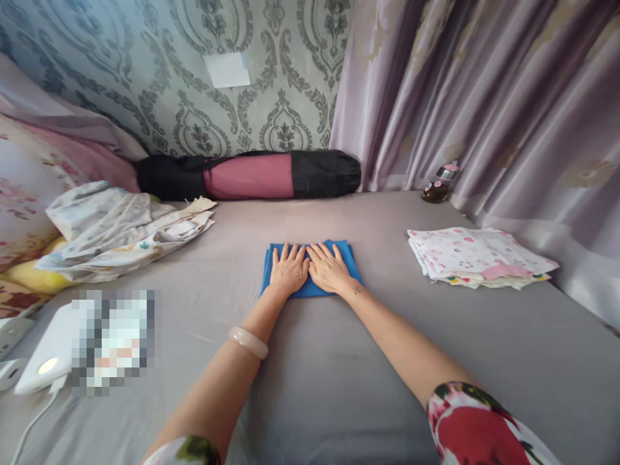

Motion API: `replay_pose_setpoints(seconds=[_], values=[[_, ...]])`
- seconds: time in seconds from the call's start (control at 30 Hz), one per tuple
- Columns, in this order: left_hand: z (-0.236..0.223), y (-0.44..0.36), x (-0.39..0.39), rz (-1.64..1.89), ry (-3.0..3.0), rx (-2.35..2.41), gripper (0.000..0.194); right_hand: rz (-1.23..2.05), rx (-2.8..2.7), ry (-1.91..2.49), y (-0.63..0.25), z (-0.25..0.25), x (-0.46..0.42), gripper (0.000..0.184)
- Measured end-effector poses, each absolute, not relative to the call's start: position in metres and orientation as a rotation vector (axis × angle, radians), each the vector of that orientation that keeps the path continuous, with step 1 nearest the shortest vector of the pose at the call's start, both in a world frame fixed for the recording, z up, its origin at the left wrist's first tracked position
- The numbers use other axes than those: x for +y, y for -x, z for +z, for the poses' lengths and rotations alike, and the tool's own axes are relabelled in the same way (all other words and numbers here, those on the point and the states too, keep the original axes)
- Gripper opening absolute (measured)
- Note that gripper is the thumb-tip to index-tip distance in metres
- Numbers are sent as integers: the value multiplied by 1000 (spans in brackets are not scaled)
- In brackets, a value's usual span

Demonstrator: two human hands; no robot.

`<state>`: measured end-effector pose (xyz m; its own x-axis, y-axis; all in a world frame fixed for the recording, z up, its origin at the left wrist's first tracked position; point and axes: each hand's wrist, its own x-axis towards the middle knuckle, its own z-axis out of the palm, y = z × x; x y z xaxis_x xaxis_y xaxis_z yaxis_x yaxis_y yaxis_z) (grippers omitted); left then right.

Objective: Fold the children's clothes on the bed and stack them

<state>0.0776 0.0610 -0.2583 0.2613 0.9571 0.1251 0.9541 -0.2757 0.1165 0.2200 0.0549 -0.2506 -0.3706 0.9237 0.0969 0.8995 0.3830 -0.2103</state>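
Observation:
A folded blue cloth (314, 289) lies flat on the grey bed sheet (339, 374), straight ahead of me. My left hand (289, 268) rests palm down on its left half, fingers stretched out. On the right half, my right hand (329, 266) lies flat too, with the thumbs close together near the middle. Both palms hide much of the cloth; its corners and front edge show around them. Neither hand grips anything.
Folded pink-patterned cloths (479, 255) are stacked at right, near a small bottle (438, 184). A crumpled patterned cloth (121, 226) lies at left. Along the wall sits a black and pink roll bag (249, 175). A white device (58, 342) with a cable is at lower left.

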Motion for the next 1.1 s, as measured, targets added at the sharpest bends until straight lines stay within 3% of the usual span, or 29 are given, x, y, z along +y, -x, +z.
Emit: replay_pose_setpoints(seconds=[0.23,0.67,1.1], values=[[-252,-78,55,368,-2327,2138,67,-23,-2149,1835,-216,-256,53,60],[-251,-64,63,258,-2300,2013,69,256,-2239,1919,-230,-247,60,62],[-259,-43,65,244,-2326,1951,70,165,-2219,1892,-254,-256,55,61]])
